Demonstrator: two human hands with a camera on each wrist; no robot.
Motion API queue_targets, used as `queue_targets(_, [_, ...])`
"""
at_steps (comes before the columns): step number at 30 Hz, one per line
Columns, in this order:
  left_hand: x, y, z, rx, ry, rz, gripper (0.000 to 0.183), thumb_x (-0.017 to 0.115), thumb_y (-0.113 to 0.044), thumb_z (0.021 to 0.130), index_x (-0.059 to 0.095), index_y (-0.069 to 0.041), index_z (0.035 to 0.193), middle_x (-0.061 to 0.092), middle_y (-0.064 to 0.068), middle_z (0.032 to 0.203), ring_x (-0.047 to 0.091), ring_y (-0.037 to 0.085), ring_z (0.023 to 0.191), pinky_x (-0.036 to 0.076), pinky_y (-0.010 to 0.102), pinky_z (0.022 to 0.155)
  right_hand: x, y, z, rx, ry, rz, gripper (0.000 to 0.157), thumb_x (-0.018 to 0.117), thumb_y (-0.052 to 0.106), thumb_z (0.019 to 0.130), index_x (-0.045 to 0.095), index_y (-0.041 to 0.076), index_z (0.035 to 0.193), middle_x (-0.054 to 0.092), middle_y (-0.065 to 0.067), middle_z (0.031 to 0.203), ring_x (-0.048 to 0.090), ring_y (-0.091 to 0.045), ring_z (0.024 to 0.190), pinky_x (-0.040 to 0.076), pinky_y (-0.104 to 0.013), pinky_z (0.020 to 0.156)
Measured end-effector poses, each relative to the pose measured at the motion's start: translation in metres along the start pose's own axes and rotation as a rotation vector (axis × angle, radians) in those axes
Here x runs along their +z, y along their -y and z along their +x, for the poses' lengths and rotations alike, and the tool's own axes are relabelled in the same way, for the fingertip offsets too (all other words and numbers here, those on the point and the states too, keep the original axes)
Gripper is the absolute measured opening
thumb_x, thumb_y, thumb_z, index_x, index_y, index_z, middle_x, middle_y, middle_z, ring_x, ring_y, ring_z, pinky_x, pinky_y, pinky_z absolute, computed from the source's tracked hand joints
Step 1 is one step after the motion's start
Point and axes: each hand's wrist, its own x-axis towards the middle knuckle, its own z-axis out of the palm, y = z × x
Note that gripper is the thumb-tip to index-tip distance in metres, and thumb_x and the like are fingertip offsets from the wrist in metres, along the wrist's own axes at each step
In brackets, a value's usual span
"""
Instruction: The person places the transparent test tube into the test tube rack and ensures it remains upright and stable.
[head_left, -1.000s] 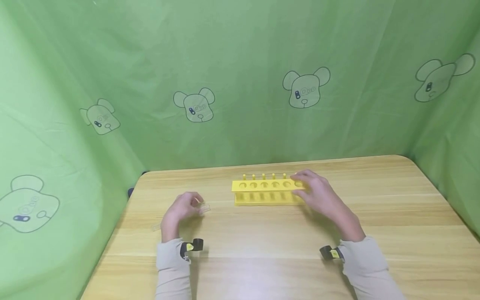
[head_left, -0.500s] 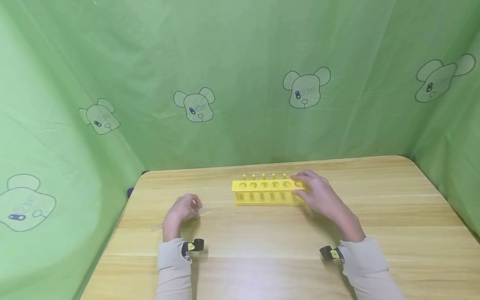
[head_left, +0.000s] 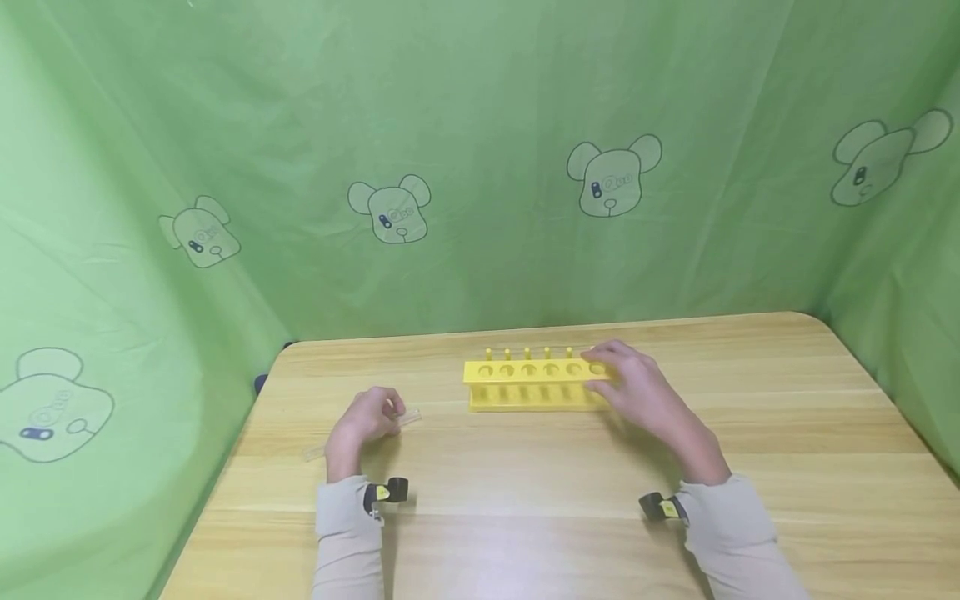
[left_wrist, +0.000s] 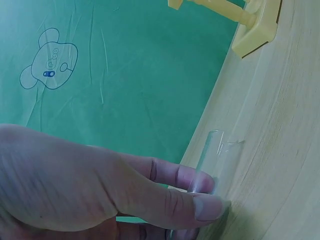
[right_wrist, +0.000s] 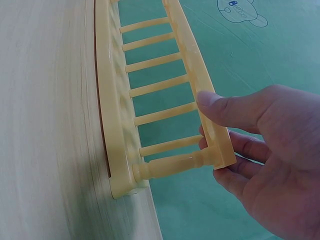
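Observation:
My left hand [head_left: 367, 415] is at the left of the table, pinching a clear test tube [left_wrist: 217, 152] between thumb and fingers. The tube's open end sticks out past the fingertips, low over the wood or resting on it; I cannot tell which. A clear length [head_left: 313, 454] shows on the other side of that hand, seemingly the same tube, with its middle hidden. At the table's back middle stands a yellow test tube rack [head_left: 528, 396], upright, with a row of holes and pegs behind. My right hand [head_left: 637, 387] grips its right end, thumb on the top bar [right_wrist: 192, 60] and fingers beneath.
The wooden table [head_left: 510, 492] reaches to a green curtain [head_left: 480, 250] with printed bear heads at the back and both sides. Black wrist cameras [head_left: 393, 490] sit on both cuffs.
My left hand has shifted slightly and its fingers have drawn in on the test tube, baring more of the tube's end. The right hand and the rack have stayed in place.

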Motion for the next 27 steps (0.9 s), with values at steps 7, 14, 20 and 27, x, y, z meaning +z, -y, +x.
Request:
queue_targets(7, [0.000,-0.003,-0.001,0.014,-0.023,0.007,0.026,0.074,0.010,0.078,0.070,-0.005,0.100,0.068,0.012,0.099,0.062,0.025,0.090,0.057,0.044,0.084,0.000,0.001,-0.001,-0.010,-0.008,0.002,0.045,0.077,0.003,0.090,0.063,-0.006,0.131,0.061,-0.023,0.129,0.059,-0.044,0.118,0.051,-0.059,0.103])
queue_targets(14, [-0.005,-0.007,-0.002,0.056,-0.091,0.003,0.023,0.071,0.007,0.084,0.070,-0.003,0.104,0.066,0.011,0.094,0.063,0.026,0.086,0.058,0.044,0.081,0.000,0.000,-0.001,-0.016,-0.010,0.002,0.045,0.076,0.003,0.090,0.063,-0.006,0.131,0.062,-0.023,0.128,0.060,-0.043,0.117,0.052,-0.058,0.102])
queue_targets(20, [-0.008,-0.010,-0.002,0.129,-0.168,-0.017,0.026,0.066,0.008,0.085,0.069,0.001,0.110,0.067,0.012,0.094,0.064,0.028,0.090,0.058,0.046,0.084,-0.001,0.000,-0.001,-0.013,-0.011,0.011,0.045,0.077,0.002,0.089,0.063,-0.005,0.131,0.062,-0.022,0.128,0.060,-0.043,0.118,0.051,-0.058,0.102])
queue_targets(27, [-0.010,-0.017,-0.004,0.186,-0.245,-0.041,0.025,0.069,0.008,0.086,0.070,0.000,0.110,0.069,0.012,0.093,0.065,0.029,0.089,0.059,0.046,0.083,-0.001,0.000,-0.002,-0.001,-0.012,0.030,0.044,0.077,0.003,0.089,0.064,-0.005,0.131,0.062,-0.021,0.128,0.061,-0.042,0.117,0.052,-0.057,0.102])
